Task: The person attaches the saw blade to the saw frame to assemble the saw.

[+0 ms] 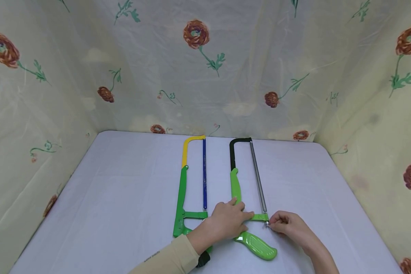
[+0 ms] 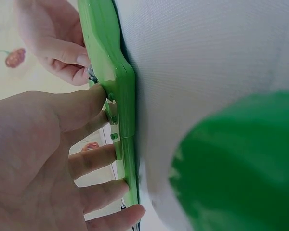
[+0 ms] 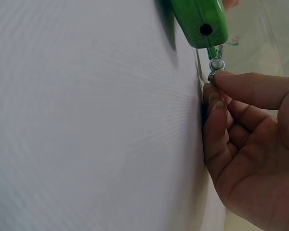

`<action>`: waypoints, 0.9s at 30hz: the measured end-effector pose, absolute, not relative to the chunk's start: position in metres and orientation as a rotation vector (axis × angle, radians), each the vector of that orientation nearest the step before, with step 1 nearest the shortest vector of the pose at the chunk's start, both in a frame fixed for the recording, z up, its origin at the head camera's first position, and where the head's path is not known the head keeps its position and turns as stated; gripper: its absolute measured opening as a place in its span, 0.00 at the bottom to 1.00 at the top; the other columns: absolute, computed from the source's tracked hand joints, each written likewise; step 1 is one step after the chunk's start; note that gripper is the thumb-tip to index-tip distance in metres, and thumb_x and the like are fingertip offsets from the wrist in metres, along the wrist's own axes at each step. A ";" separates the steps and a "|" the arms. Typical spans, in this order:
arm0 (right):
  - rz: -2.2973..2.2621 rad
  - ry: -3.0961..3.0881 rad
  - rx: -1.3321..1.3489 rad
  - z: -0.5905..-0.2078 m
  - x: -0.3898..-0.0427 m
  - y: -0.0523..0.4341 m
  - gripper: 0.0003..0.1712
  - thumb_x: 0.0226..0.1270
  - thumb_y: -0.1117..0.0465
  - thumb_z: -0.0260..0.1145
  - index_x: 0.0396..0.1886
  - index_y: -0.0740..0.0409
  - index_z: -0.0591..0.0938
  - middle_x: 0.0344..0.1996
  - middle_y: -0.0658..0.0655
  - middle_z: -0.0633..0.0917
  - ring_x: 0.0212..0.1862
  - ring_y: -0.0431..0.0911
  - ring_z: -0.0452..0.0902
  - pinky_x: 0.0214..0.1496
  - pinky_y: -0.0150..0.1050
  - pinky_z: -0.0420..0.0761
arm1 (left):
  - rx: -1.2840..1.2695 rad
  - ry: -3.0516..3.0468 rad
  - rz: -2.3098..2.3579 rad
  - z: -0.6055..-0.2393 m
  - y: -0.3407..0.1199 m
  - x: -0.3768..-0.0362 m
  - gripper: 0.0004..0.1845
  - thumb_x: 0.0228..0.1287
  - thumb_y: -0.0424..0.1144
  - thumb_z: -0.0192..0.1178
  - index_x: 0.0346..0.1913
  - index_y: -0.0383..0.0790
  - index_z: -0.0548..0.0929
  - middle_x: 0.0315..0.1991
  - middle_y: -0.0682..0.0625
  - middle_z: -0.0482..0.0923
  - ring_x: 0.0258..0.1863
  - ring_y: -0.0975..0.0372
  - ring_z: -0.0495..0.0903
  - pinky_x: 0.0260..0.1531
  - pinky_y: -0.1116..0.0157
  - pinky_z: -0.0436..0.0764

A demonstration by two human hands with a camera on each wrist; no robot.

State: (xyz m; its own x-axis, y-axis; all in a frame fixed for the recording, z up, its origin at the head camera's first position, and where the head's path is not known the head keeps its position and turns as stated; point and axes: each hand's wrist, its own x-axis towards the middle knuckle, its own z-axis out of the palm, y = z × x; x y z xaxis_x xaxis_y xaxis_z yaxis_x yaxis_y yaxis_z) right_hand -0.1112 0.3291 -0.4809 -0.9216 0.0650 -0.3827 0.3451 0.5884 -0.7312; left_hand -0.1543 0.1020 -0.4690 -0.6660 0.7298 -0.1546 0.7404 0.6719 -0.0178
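Light-green hacksaw (image 1: pixel 250 224) with black bow and grey blade (image 1: pixel 257 179), flat on the white table (image 1: pixel 123 198), right of centre near the front edge, bow end toward the back wall, pistol grip (image 1: pixel 258 246) nearest the viewer. Small metal wing nut (image 1: pixel 266 224) at the blade's near end, just beyond the frame's green cross-arm; seen close in the right wrist view (image 3: pixel 216 65) beside the green end with its round hole (image 3: pixel 205 29).

Right hand (image 1: pixel 289 227) at the nut, fingers curled, thumb and forefinger (image 3: pixel 241 86) pinching it. Left hand (image 1: pixel 226 224) laid across the frame where handle meets cross-arm, fingers fairly straight, pressing the green body down onto the table; in the left wrist view, fingertips (image 2: pixel 94 96) touching the green edge (image 2: pixel 118 96), not wrapped round it. Beige sleeve (image 1: pixel 171 258) and dark wristband on the left forearm.

Second hacksaw (image 1: pixel 191 182) just to the left, parallel and apart: darker green handle, yellow bow, blue blade (image 1: pixel 204 175); its near end partly hidden under the left wrist.

Cream cloth with red flowers (image 1: pixel 196 34) hung as backdrop on three sides of the table.
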 end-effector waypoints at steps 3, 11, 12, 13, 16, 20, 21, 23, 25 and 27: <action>-1.260 2.500 0.325 -0.481 -0.110 0.329 0.09 0.62 0.63 0.69 0.39 0.64 0.83 0.31 0.51 0.82 0.34 0.42 0.71 0.34 0.31 0.75 | 1.218 2.749 -0.119 -0.470 0.102 -0.155 0.27 0.70 0.63 0.53 0.70 0.74 0.67 0.63 0.59 0.74 0.72 0.56 0.68 0.48 0.62 0.84; -1.262 2.493 0.293 -0.481 -0.111 0.330 0.10 0.62 0.63 0.68 0.39 0.65 0.84 0.32 0.51 0.83 0.35 0.41 0.72 0.34 0.31 0.75 | 1.224 2.747 -0.125 -0.470 0.102 -0.155 0.27 0.70 0.63 0.52 0.70 0.74 0.66 0.64 0.59 0.74 0.72 0.57 0.69 0.49 0.61 0.85; -1.258 2.492 0.294 -0.481 -0.111 0.330 0.10 0.62 0.63 0.68 0.39 0.65 0.84 0.32 0.51 0.84 0.35 0.41 0.73 0.35 0.31 0.75 | 1.224 2.747 -0.124 -0.470 0.102 -0.156 0.27 0.70 0.63 0.52 0.70 0.74 0.66 0.64 0.59 0.74 0.72 0.57 0.69 0.49 0.61 0.85; -1.254 2.493 0.294 -0.481 -0.111 0.330 0.10 0.61 0.63 0.69 0.39 0.65 0.84 0.33 0.52 0.84 0.35 0.41 0.73 0.35 0.31 0.75 | 1.224 2.747 -0.123 -0.471 0.102 -0.156 0.27 0.70 0.63 0.52 0.71 0.74 0.66 0.64 0.59 0.74 0.72 0.57 0.69 0.49 0.61 0.85; -1.241 2.493 0.289 -0.481 -0.111 0.330 0.11 0.61 0.62 0.69 0.40 0.65 0.85 0.35 0.52 0.86 0.37 0.42 0.74 0.37 0.32 0.74 | 1.221 2.745 -0.119 -0.471 0.102 -0.156 0.27 0.70 0.63 0.52 0.71 0.74 0.66 0.64 0.59 0.74 0.72 0.56 0.68 0.48 0.61 0.85; -1.216 2.493 0.274 -0.479 -0.111 0.330 0.12 0.61 0.60 0.70 0.40 0.64 0.85 0.36 0.53 0.86 0.39 0.43 0.74 0.38 0.33 0.74 | 1.223 2.744 -0.120 -0.471 0.101 -0.156 0.27 0.70 0.63 0.52 0.71 0.74 0.66 0.64 0.59 0.74 0.72 0.56 0.68 0.48 0.61 0.85; -1.209 2.494 0.268 -0.479 -0.111 0.330 0.12 0.61 0.60 0.70 0.41 0.64 0.85 0.37 0.53 0.86 0.39 0.43 0.74 0.39 0.33 0.74 | 1.225 2.744 -0.121 -0.471 0.101 -0.156 0.27 0.70 0.63 0.52 0.71 0.74 0.66 0.64 0.59 0.74 0.72 0.56 0.68 0.48 0.61 0.85; -1.197 2.493 0.257 -0.478 -0.110 0.330 0.13 0.62 0.59 0.70 0.41 0.63 0.85 0.36 0.53 0.86 0.38 0.43 0.74 0.38 0.34 0.74 | 1.228 2.745 -0.122 -0.471 0.101 -0.156 0.27 0.70 0.63 0.52 0.71 0.74 0.66 0.64 0.59 0.74 0.72 0.56 0.68 0.48 0.61 0.85; -1.191 2.490 0.252 -0.477 -0.110 0.330 0.13 0.62 0.58 0.70 0.41 0.63 0.85 0.36 0.53 0.85 0.38 0.43 0.74 0.38 0.34 0.74 | 1.231 2.746 -0.125 -0.471 0.101 -0.156 0.27 0.70 0.63 0.52 0.71 0.74 0.66 0.64 0.59 0.74 0.72 0.56 0.68 0.48 0.61 0.85; -1.191 2.481 0.250 -0.477 -0.110 0.330 0.14 0.63 0.57 0.69 0.41 0.63 0.85 0.35 0.52 0.85 0.37 0.43 0.73 0.37 0.35 0.74 | 1.235 2.748 -0.126 -0.471 0.101 -0.156 0.27 0.70 0.63 0.52 0.71 0.73 0.66 0.65 0.59 0.74 0.72 0.56 0.68 0.48 0.62 0.85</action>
